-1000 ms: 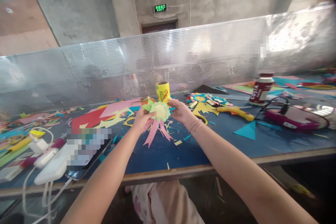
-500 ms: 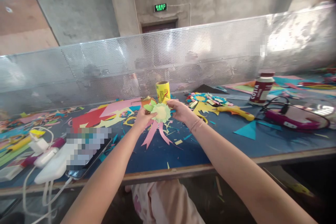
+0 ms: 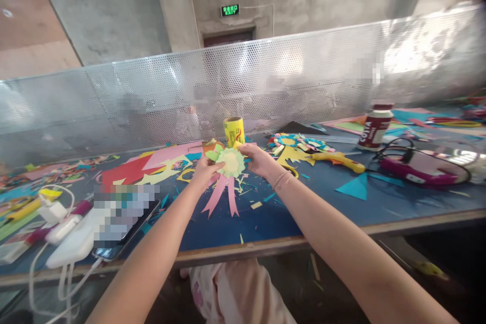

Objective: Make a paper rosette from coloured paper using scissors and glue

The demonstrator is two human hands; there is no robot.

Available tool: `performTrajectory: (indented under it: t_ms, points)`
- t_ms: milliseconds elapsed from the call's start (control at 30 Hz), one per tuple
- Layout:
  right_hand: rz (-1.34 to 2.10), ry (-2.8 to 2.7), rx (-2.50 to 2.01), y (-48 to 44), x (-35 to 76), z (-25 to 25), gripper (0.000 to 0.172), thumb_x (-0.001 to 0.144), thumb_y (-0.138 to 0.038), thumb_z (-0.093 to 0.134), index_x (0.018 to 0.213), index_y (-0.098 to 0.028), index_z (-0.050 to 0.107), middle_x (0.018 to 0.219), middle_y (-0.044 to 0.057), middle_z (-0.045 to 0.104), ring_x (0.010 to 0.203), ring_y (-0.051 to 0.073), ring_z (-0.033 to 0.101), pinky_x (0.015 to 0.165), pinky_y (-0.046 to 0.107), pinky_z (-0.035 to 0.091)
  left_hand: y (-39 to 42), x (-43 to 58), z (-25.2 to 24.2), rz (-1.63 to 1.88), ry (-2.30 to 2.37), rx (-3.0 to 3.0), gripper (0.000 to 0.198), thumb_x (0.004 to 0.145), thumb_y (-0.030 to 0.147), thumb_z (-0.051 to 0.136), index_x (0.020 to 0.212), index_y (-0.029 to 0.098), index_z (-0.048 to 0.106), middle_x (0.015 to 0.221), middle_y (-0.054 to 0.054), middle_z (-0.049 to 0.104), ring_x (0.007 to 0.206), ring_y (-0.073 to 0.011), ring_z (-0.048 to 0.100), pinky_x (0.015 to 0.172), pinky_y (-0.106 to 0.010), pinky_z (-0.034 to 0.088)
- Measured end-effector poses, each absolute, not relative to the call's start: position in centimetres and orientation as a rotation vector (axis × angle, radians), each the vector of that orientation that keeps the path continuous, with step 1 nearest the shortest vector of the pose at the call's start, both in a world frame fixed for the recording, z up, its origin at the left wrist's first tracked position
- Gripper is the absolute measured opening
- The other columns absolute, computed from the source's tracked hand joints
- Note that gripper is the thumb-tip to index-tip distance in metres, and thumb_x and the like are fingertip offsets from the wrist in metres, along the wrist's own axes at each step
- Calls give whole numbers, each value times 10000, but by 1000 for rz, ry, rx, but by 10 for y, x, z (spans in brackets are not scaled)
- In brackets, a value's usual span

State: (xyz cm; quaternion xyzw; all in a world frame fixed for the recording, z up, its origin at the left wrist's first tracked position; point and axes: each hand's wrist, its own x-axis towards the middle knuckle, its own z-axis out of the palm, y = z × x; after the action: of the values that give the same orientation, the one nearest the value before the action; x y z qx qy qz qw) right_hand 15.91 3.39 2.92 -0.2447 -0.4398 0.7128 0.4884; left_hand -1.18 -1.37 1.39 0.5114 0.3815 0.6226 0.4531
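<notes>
Between my hands, above the blue table, is a paper rosette [image 3: 231,163] with a pale yellow centre, a light green frilled rim and two pink ribbon tails [image 3: 225,196] hanging down. My left hand [image 3: 205,171] pinches its left side, where green leaf-like paper sticks out. My right hand [image 3: 258,159] is at the upper right edge, fingers closed on a small yellow paper piece [image 3: 237,145]; whether it also grips the rosette is unclear. Just behind stands a yellow cylindrical tub [image 3: 234,130].
Paper scraps and red sheets [image 3: 127,169] lie to the left, beside a phone [image 3: 132,230] and white power bank [image 3: 78,238] with cables. Finished rosettes [image 3: 288,140], a yellow-handled tool [image 3: 341,161], a Costa bottle [image 3: 375,127] and a purple device [image 3: 421,168] lie to the right.
The rosette has turned slightly; its pink tails hang closer together, the right one swung left. Both hands keep nearly the same place, and the view has shifted a little.
</notes>
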Motion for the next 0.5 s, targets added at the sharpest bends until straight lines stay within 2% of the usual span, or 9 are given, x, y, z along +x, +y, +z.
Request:
performTrajectory:
  t_ms: [500]
  points:
    - [1698, -1116, -601, 31, 157, 29, 188, 554, -183, 731, 658, -195, 574, 578, -32, 598, 497, 94, 529, 423, 198, 411, -13, -13, 14, 1536, 950, 1248, 376, 496, 213, 822, 825, 138, 653, 834, -62, 710, 755, -190, 662, 760, -330, 503]
